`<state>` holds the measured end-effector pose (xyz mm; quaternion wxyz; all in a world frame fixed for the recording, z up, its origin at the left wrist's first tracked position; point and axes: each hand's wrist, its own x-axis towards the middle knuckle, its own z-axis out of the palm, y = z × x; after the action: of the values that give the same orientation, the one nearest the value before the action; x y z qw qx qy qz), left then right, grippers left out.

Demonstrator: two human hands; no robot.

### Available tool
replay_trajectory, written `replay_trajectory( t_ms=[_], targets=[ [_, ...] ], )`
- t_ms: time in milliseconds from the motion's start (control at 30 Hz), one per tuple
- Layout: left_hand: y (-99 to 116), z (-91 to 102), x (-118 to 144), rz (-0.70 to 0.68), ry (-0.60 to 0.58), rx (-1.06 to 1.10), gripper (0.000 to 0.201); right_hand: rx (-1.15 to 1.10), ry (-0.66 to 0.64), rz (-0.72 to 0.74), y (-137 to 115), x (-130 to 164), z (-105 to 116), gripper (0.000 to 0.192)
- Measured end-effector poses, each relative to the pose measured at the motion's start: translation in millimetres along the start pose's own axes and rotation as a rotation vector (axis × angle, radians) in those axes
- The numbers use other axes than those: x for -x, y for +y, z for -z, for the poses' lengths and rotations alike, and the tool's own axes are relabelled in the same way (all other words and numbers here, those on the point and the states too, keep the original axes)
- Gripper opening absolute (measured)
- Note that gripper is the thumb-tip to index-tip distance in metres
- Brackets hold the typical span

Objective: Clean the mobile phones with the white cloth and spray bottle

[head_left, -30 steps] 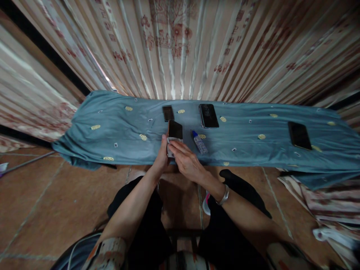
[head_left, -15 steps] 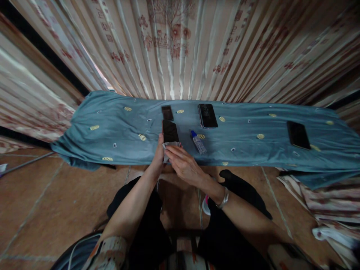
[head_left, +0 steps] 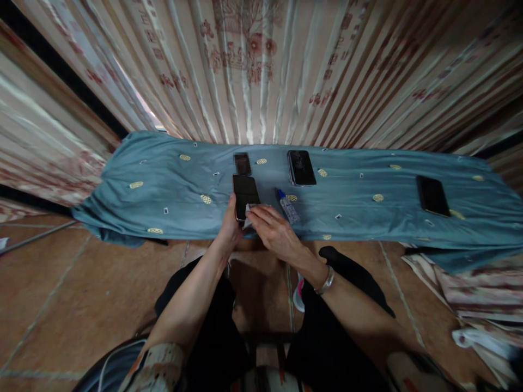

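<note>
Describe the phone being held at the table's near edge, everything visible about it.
The phone is a slim dark slab with a black, glossy, unlit screen facing up, lying roughly lengthwise away from the person on the blue-grey patterned cloth. The left hand grips its near left edge, while the right hand presses a small white wipe onto its near right corner. A small blurred dark object lies just beyond it, apart; a blue-capped bottle lies to its right.

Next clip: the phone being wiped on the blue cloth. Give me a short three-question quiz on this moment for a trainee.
1. True or false: the left hand holds the phone.
2. What does the right hand press on the screen?
A. white wipe
B. small bottle
C. sponge
3. How many other dark phones lie untouched on the blue cloth?

Key: 1 true; 2 A; 3 two, plus a small blurred dark item.
</note>
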<state>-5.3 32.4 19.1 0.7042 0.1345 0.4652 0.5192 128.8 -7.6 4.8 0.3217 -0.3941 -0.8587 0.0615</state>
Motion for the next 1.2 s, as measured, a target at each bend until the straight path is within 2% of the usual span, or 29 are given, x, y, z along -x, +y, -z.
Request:
replay_trajectory(
  t_ms=[300,567,733,833,1000,1200],
  targets=[
    [-0.5,7.0,-11.8,-0.068,-0.079,0.092,0.043,-0.009,0.033,-0.013,6.5,0.0,2.7,0.038],
    [-3.6,-0.9,-2.7,-0.131,-0.101,0.012,0.045,-0.067,-0.019,-0.109,9.4,-1.2,6.1,0.041],
    [-10.9,0.7,-5.9,-0.204,-0.198,-0.038,0.043,-0.055,-0.025,-0.134,14.1,-1.9,6.9,0.043],
    [-15.8,4.0,-8.6,-0.270,-0.239,-0.073,0.043,-0.056,-0.029,-0.177,17.0,-1.8,5.0,0.045],
    [-20.2,5.9,-10.1,-0.273,-0.270,-0.130,0.052,-0.084,-0.012,-0.266,22.7,0.3,-0.3,0.048],
    [-23.2,2.8,-9.1,-0.323,-0.364,-0.109,0.051,-0.142,0.036,-0.385,33.9,0.6,-4.1,0.047]
  ],
)
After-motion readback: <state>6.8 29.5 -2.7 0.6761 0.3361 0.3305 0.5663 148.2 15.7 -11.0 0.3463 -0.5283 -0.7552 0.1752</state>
